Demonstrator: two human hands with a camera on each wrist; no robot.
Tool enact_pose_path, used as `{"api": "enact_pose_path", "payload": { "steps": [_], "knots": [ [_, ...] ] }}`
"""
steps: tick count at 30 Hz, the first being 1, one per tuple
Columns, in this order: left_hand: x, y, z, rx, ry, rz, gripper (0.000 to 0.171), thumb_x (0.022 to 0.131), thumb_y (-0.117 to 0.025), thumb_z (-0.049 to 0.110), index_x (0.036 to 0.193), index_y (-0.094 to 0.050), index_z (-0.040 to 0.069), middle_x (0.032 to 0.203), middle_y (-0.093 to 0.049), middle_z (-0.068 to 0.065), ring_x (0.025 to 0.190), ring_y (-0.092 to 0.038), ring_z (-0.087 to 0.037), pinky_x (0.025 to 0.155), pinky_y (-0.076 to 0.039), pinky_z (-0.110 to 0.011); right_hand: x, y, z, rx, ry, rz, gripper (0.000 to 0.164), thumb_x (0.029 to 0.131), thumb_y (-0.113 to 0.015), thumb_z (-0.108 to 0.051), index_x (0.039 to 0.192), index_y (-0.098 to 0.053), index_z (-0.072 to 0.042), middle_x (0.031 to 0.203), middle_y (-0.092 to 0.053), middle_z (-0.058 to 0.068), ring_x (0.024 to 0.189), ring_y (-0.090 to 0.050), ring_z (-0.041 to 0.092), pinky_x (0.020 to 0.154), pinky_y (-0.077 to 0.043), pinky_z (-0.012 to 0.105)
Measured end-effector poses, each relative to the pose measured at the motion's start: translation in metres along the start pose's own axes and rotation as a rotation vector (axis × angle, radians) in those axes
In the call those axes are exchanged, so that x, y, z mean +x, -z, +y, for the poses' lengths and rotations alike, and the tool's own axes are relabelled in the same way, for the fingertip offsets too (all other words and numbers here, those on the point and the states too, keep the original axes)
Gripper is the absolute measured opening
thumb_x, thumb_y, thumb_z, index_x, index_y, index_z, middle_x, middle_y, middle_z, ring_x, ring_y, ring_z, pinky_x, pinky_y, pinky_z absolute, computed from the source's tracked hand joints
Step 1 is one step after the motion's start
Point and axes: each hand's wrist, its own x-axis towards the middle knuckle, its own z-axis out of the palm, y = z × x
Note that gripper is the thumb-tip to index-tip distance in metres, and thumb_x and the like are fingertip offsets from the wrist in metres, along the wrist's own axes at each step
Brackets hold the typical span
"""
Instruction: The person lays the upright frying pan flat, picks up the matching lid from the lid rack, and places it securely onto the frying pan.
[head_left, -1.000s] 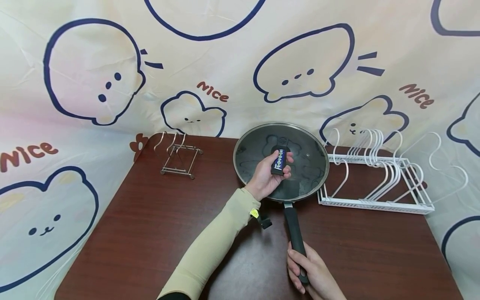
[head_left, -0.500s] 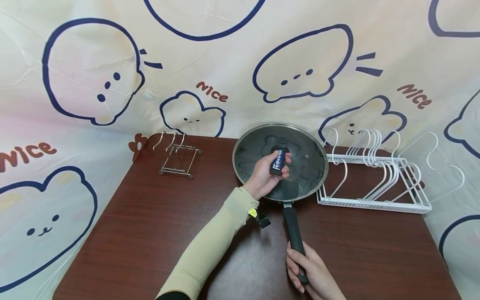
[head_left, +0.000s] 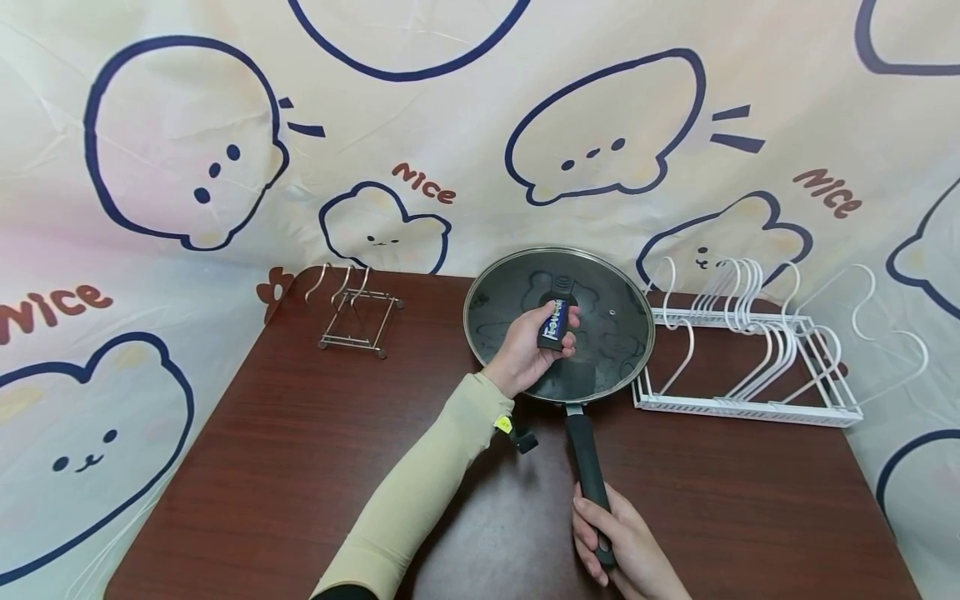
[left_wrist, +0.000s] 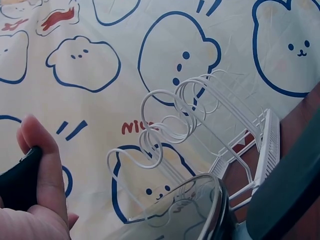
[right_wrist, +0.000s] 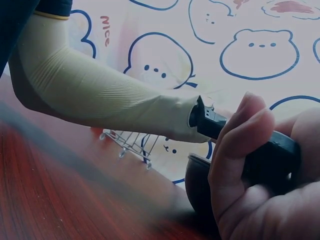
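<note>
A frying pan [right_wrist: 199,186] sits toward the back of the table, covered by a round glass lid [head_left: 607,358] with a metal rim. My left hand [head_left: 521,354] grips the lid's upright black knob [head_left: 553,323], which bears a blue lettered label; the thumb lies against it. The pan's long black handle [head_left: 587,454] points toward me. Around its near end my right hand [head_left: 624,537] is curled, the thumb along the top. In the right wrist view that hand's fingers [right_wrist: 235,145] wrap the handle. The lid rests on the pan, and the pan's inside is hardly visible.
Right of the pan, very close to its edge, stands a white wire rack [head_left: 750,408] with several curved dividers. A small metal wire rack [head_left: 356,342] stands at the back left. The brown table [head_left: 300,467] meets a patterned cloth [head_left: 480,125] behind.
</note>
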Motion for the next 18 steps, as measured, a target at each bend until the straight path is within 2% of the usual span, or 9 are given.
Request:
{"api": "enact_pose_path", "payload": {
  "steps": [18],
  "knots": [
    [-0.0013, 0.0018, -0.0005, -0.016, 0.019, -0.004, 0.046, 0.115, -0.029, 0.032, 0.140, -0.047, -0.003, 0.100, -0.057, -0.002, 0.064, -0.053, -0.009, 0.061, -0.049, -0.019, 0.0001, -0.0009, -0.0004, -0.002, -0.003, 0.006, 0.015, 0.113, -0.042, -0.022, 0.110, -0.045, -0.008, 0.071, -0.049, -0.007, 0.051, -0.052, 0.005, 0.043, -0.042, 0.019]
  ]
}}
